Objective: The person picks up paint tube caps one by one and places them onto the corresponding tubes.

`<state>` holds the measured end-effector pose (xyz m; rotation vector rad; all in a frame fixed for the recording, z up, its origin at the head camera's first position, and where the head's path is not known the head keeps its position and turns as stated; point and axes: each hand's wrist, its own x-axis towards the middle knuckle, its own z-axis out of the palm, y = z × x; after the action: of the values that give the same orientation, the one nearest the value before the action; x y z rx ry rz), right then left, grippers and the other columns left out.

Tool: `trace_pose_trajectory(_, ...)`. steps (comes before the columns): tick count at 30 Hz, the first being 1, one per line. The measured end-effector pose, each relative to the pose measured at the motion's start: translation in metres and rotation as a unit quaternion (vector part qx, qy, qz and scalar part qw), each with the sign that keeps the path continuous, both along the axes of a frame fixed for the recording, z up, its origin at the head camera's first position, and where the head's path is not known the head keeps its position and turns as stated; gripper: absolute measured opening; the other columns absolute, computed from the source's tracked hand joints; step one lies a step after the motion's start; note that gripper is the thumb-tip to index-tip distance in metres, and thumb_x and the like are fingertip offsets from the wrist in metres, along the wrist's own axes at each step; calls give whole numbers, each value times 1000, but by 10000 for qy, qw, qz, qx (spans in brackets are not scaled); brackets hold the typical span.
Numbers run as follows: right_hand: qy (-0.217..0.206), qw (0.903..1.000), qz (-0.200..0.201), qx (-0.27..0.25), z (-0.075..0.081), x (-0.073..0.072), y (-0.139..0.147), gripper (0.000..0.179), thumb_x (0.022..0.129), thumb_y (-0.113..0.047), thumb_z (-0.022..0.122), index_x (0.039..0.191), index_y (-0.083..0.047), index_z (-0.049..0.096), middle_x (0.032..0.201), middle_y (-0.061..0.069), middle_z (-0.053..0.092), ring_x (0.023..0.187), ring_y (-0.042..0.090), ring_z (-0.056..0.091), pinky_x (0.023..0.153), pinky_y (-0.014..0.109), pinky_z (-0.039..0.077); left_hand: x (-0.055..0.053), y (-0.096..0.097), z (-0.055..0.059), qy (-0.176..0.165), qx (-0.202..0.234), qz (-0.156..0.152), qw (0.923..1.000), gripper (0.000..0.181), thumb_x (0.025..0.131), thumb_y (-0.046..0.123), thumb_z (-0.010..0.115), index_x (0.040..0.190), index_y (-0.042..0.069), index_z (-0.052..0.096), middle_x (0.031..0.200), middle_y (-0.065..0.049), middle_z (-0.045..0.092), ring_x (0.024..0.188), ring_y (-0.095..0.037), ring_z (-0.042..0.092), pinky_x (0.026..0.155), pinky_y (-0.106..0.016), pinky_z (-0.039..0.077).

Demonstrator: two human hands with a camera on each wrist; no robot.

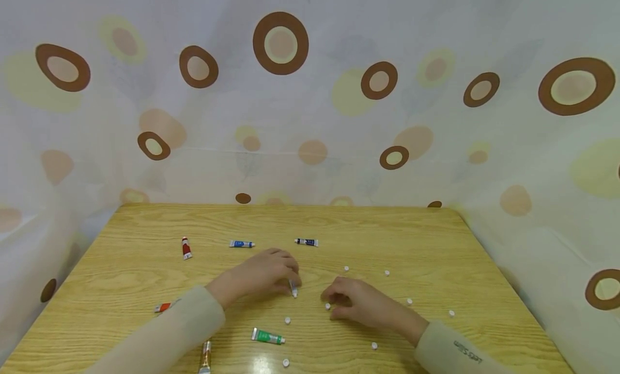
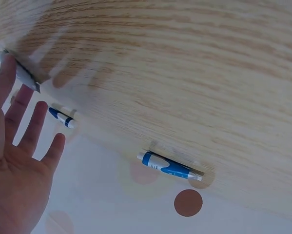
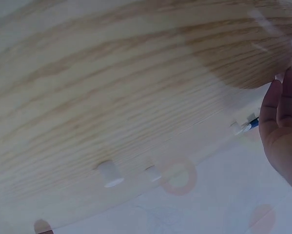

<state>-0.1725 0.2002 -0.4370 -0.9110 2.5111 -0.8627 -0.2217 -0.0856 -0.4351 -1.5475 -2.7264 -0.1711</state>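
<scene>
A: What lies nearest?
B: A gold tube [image 1: 205,357], by the bottom edge of the head view, with a loose cap [image 1: 286,362] off to its right. Beyond them, a green tube [image 1: 268,336] lies flat on the wooden table [image 1: 489,341].

A: And the right hand [image 1: 360,304]?
B: Its fingers lie close together and bent, with the thumb apart. A white cap [image 1: 327,306] shows on the table side of that gap; I cannot tell whether they pinch it.

A: What about the left hand [image 1: 266,270]?
B: Just farther over, across from the right one. Thumb and forefinger seem to pinch a pale tube [image 1: 293,289], its nozzle pointing back toward the person; in the left wrist view the other three fingers spread apart. An orange-red tube [image 1: 162,308] is partly hidden by the left sleeve [image 1: 189,320].

A: Farther off?
B: A red tube [image 1: 186,248] at the left, then a blue tube [image 1: 241,244], and a dark blue tube [image 1: 307,242] to its right. Behind the table hangs a pale curtain [image 1: 319,110] printed with brown rings.
</scene>
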Motion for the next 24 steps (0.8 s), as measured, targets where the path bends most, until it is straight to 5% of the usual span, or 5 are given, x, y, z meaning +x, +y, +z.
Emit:
trace_pose_trajectory(11, 2, 10000, -50, 25, -5, -3, -8, 7, 94, -17, 75, 100, -19, 72, 96, -9, 66, 84, -4, 53, 76, 19, 51, -1, 6, -1, -285, -98, 101, 9995, 9, 95, 34, 72, 97, 28, 79, 96, 14, 68, 94, -6, 63, 109, -39, 48)
trace_pose_trajectory(24, -156, 9994, -263, -173, -5, -3, -5, 6, 95, -13, 74, 97, -19, 72, 99, -8, 71, 90, -3, 60, 81, 20, 54, -1, 6, 3, -649, 7, 214, 9977, 7, 95, 31, 76, 97, 25, 79, 90, 15, 65, 82, -1, 54, 101, -35, 49)
